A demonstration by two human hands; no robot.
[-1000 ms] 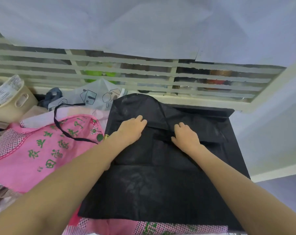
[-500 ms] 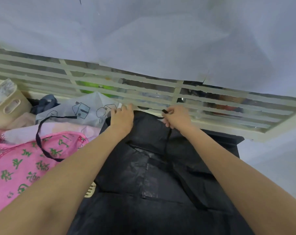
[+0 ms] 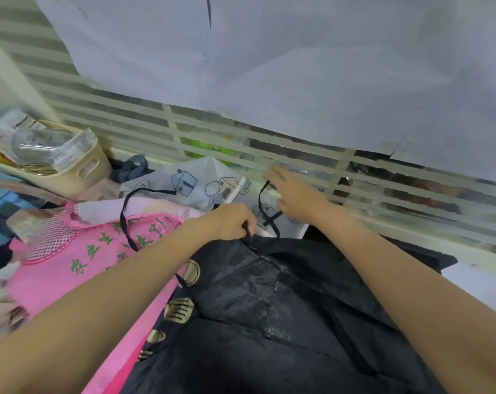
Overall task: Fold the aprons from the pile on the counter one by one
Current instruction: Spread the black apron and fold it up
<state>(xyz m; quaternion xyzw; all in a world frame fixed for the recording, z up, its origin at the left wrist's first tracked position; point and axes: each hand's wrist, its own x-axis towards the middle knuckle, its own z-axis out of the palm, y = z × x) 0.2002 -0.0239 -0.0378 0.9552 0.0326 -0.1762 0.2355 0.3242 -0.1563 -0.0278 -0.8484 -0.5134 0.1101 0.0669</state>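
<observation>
A black apron (image 3: 269, 317) lies spread on the counter in front of me, gold print showing along its left edge. My left hand (image 3: 232, 221) pinches the apron's top edge where the black neck strap (image 3: 265, 214) begins. My right hand (image 3: 295, 194) hovers over the strap loop with fingers stretched out, blurred by motion; whether it touches the strap is unclear. A pink apron (image 3: 78, 263) with green characters and a mesh bib lies to the left, a black strap (image 3: 127, 220) looped across it.
A grey bag printed with houses (image 3: 189, 183) sits behind the aprons. A beige basket (image 3: 78, 172) full of wrappers stands at far left. A slatted white grille (image 3: 354, 177) runs along the back, with a pale sheet (image 3: 269, 66) hanging above it.
Both hands drew back from the apron's far edge. My right hand let go and opened out over the strap loop. The view swung right and up.
</observation>
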